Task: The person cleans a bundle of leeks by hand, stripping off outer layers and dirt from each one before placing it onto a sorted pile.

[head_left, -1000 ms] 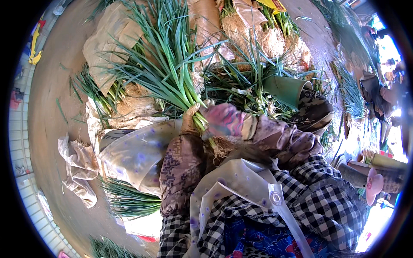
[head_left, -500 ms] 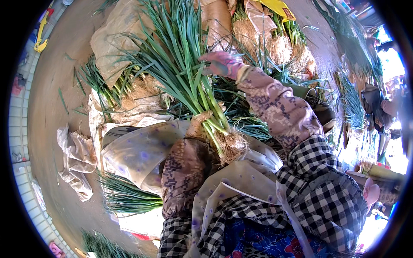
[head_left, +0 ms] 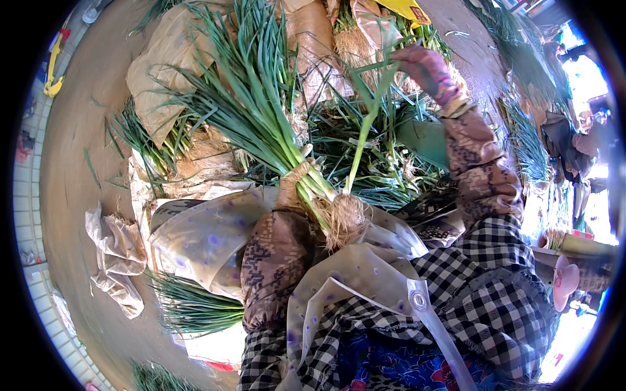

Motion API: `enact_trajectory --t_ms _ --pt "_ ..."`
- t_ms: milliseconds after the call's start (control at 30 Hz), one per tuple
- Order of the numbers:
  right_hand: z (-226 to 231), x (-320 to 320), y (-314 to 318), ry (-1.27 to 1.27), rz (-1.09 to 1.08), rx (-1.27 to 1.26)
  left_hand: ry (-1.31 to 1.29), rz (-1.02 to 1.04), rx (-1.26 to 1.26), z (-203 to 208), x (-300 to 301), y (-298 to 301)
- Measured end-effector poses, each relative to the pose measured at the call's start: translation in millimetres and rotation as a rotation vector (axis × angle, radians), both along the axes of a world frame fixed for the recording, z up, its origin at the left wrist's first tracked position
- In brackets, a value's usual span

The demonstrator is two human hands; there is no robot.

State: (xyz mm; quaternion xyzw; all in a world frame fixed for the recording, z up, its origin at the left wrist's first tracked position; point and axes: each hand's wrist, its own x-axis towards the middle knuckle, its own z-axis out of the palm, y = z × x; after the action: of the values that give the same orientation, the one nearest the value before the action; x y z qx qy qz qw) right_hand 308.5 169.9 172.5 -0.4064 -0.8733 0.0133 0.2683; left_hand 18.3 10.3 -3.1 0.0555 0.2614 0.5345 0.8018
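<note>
A thick bunch of green onions (head_left: 267,124) leans across my lap, its leaves fanning up and to the left. My left hand (head_left: 295,181), in a tan glove, is wrapped round the pale stalks just above the tangled roots (head_left: 347,218). Up and to the right, my right hand (head_left: 425,70), in a pinkish patterned glove, is closed on the leaf tips of a single green onion stalk (head_left: 365,133). That stalk is bent away from the bunch, its lower end still among the roots.
Loose green leaves and trimmings (head_left: 391,163) lie in a heap beyond my lap. Sacking (head_left: 173,65) covers more onions at the far left. A green onion bundle (head_left: 195,296) lies left of my lap, near a crumpled cloth sack (head_left: 116,257). A plastic apron (head_left: 215,238) covers my legs.
My right hand has moved from beside the bunch up and to the right, drawing one stalk apart from the rest. My left hand keeps its hold on the bunch.
</note>
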Motion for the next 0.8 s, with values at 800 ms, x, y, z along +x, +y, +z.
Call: enact_trajectory --t_ms 800 --pt "4 2 -111 -0.13 0.123 -0.359 0.003 0.145 -0.034 11 -5 23"
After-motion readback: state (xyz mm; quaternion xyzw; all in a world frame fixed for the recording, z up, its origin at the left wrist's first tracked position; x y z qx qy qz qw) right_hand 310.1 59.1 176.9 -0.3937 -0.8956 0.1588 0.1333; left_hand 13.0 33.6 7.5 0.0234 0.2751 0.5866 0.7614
